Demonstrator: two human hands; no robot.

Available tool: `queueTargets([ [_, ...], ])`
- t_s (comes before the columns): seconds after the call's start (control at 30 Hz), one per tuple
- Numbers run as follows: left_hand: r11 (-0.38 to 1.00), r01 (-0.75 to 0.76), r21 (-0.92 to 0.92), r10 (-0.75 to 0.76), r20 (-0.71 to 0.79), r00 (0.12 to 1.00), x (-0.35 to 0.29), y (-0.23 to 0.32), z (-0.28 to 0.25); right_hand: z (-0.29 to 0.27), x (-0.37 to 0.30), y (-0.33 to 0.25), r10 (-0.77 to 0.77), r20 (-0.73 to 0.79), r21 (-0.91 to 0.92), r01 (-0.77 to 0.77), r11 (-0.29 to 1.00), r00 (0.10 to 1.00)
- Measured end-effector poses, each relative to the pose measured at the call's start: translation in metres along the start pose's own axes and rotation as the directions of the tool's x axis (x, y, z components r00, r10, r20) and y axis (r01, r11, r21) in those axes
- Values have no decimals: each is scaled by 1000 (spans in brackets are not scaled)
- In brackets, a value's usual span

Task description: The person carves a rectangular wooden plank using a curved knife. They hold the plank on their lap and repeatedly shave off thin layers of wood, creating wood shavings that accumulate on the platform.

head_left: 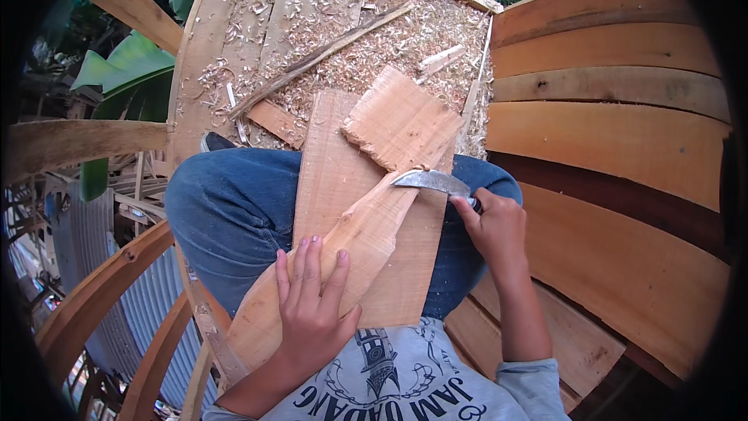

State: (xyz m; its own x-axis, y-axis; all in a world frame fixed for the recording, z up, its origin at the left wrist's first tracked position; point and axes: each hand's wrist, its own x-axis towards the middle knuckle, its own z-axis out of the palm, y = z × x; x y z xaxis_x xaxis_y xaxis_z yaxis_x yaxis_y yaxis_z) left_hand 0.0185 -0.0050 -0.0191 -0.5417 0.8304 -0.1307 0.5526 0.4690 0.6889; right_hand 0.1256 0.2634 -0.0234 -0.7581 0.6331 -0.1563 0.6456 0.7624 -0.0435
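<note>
Across my lap lies a flat wooden board (pixel 331 132), and a long, roughly shaped piece of wood (pixel 360 226) rests slantwise over it. My left hand (pixel 315 296) lies flat on the wide near part of that piece, fingers spread. In my right hand (pixel 499 226) is a knife with a curved blade (pixel 436 180), its handle mostly hidden in my closed fingers. The blade meets the shaped piece at its narrow part, where a small curl of wood shows. Beyond it, a squarish wooden block (pixel 397 121) with a ragged edge touches or joins the narrow end; I cannot tell which.
Curled shavings (pixel 343 66) cover much of the plank floor (pixel 210 54) ahead. A dark stick (pixel 319 54) and a short wood offcut (pixel 278 122) lie there. Wooden planks (pixel 600 140) form a wall on the right; curved wooden ribs (pixel 105 296) and a green leaf (pixel 128 78) are at left.
</note>
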Motion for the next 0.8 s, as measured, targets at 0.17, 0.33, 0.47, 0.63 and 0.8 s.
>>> queueTargets([
  [0.17, 1000, 2, 8, -2, -14, 1000, 0, 0, 1, -3, -1, -3, 26, 22, 4, -26, 1000, 999],
  [0.33, 1000, 9, 2, -9, -13, 1000, 0, 3, -1, -14, -20, -21, 2, 66, 103, -9, 995, 998],
  [0.47, 1000, 23, -10, -23, -34, 999, -2, 4, 2, -6, -30, -27, -108, 85, 141, 95, 985, 991],
  [0.63, 1000, 16, -1, -16, -28, 999, 1, 1, 2, -4, -11, -11, 5, 26, 102, -7, 995, 1000],
  [0.8, 1000, 11, 4, -11, -22, 1000, 1, 2, 0, -6, -19, -23, -133, 58, 170, 121, 978, 989],
])
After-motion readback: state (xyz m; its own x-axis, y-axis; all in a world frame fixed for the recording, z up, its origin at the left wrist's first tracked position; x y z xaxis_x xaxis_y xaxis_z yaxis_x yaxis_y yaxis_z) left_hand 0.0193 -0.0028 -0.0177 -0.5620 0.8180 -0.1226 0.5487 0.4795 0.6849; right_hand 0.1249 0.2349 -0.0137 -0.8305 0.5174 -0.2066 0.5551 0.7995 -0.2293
